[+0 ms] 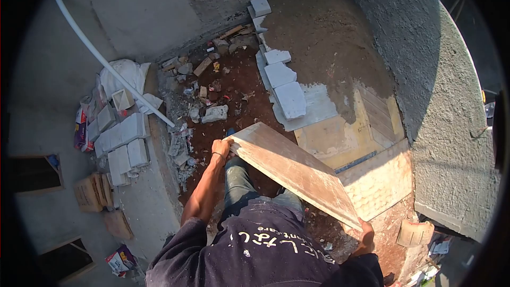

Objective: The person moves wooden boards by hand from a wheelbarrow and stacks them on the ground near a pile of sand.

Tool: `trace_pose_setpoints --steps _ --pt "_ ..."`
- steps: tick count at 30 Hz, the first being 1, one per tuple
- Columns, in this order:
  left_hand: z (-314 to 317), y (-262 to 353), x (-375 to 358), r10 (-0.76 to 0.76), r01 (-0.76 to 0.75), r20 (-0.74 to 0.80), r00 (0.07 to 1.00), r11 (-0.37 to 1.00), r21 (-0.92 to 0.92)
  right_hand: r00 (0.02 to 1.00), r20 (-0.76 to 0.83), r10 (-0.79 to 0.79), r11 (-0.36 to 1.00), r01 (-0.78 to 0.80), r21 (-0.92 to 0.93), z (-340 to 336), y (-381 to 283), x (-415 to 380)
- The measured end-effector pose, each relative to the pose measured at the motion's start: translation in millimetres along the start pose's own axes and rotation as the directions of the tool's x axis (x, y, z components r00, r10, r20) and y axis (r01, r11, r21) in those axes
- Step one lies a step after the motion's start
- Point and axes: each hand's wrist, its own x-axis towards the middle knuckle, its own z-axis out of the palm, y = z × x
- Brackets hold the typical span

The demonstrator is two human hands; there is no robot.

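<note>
- White blocks [123, 132] lie stacked at your far left.
- Your left hand [222, 149] grips the wooden board [292, 170] at its left end, above the red soil [234, 93].
- The board slants down across your front, beside the patterned panel [380, 180].
- Your right hand [365, 237] holds its right end.

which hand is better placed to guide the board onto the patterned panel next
Probably the right: the right hand holds the board at the end near the patterned panel, while the left hand grips the end over red soil.
</note>
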Motion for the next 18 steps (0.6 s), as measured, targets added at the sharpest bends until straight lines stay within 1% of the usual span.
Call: trace_pose_setpoints --steps 1,2,3,5,6,7,8,9,11,12,13,14,16,17,18 --pt "-8.1 12.2 9.2 -0.005 0.006 -0.015 1.000 1.000 0.021 0.997 -0.078 -0.028 0.999 0.026 -0.026 14.2 -5.7 -12.0" --pt "-20.5 27.2 19.5 -0.021 0.021 -0.008 1.000 0.999 0.034 0.994 -0.101 -0.049 0.999 0.050 0.008 28.0 -11.2 -22.9" --pt "-34.3 43.6 30.5 -0.021 0.021 -0.007 1.000 0.999 0.037 0.986 -0.132 -0.104 0.990 0.090 -0.109 44.7 -23.4 -48.1" --pt "-75.9 74.5 60.0 -0.013 0.009 0.065 0.998 0.998 0.057 0.974 -0.101 -0.204 0.979 0.202 -0.027 82.9 -36.1 -77.3" --pt "-97.5 75.4 86.7 -0.002 -0.002 0.070 0.998 0.998 0.060 0.965 0.005 -0.261 0.962 0.261 -0.078 117.7 -52.2 -122.4" --pt "-119.8 74.3 117.5 -0.007 0.007 0.042 0.999 1.000 0.006 0.940 0.118 -0.322 0.934 0.335 -0.125 159.0 -73.1 -161.1" --pt "-144.5 75.5 142.0 -0.024 0.024 0.014 1.000 0.998 -0.058 0.940 0.057 -0.335 0.940 0.338 -0.038 188.6 -75.2 -173.0" --pt "-180.6 80.4 155.0 0.098 -0.096 0.071 0.993 0.995 -0.032 0.954 0.022 -0.300 0.947 0.300 -0.118 218.6 -84.3 -184.6" --pt "-248.5 103.8 163.3 -0.071 0.068 -0.030 0.997 0.992 -0.104 0.947 -0.041 -0.318 0.948 0.318 0.004 304.8 -103.8 -235.7" --pt "-279.8 95.2 179.4 -0.044 0.033 -0.073 0.996 0.988 -0.149 0.950 -0.040 -0.309 0.951 0.309 -0.008 320.4 -108.3 -225.2" --pt "-312.2 88.8 199.2 -0.007 -0.016 -0.116 0.993 0.981 -0.195 0.977 0.008 -0.213 0.972 0.212 -0.097 334.9 -118.3 -195.7" --pt "-343.7 86.5 215.1 -0.034 0.000 -0.173 0.984 0.981 -0.192 0.993 0.040 -0.110 0.975 0.115 -0.190 349.1 -123.7 -176.1" --pt "-405.2 79.8 236.7 -0.095 0.035 -0.260 0.961 0.973 -0.226 0.996 0.051 -0.069 0.989 0.075 -0.129 420.9 -157.0 -184.6" --pt "-434.3 75.6 243.7 -0.125 0.047 -0.293 0.948 0.964 -0.261 0.995 0.055 -0.079 0.987 0.086 -0.134 455.9 -173.4 -190.6" --pt "-460.4 65.5 252.6 -0.196 0.104 -0.340 0.920 0.957 -0.271 0.989 0.130 -0.072 0.981 0.094 -0.170 479.3 -187.6 -184.9"
